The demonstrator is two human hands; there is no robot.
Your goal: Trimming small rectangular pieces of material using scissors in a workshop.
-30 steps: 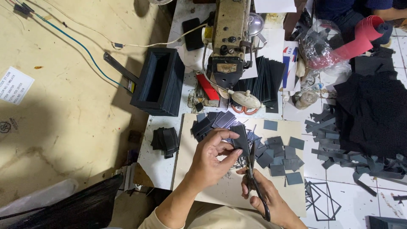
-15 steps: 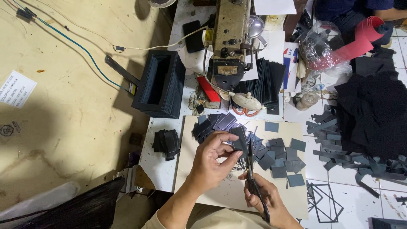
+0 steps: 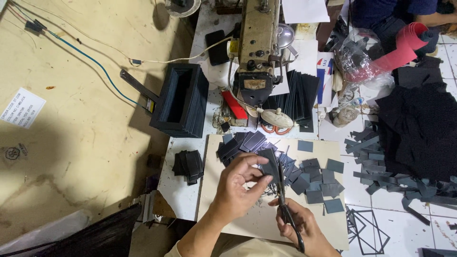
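Left hand [image 3: 238,183] fingers pinch a dark patch [image 3: 269,164]; right hand [image 3: 300,226] fingers clamp scissors [image 3: 284,204]. Blades sit close to that thumb, so a slip could nick it, I'd guess.

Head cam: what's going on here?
A person is trimming a dark patch with scissors. The left hand pinches the patch over a pale board; the right hand works the scissors, blades at the patch's edge. More cut patches lie scattered on the board, and a small stack sits to its left. A sewing machine stands behind, with dark strips on the tiled floor to the right.
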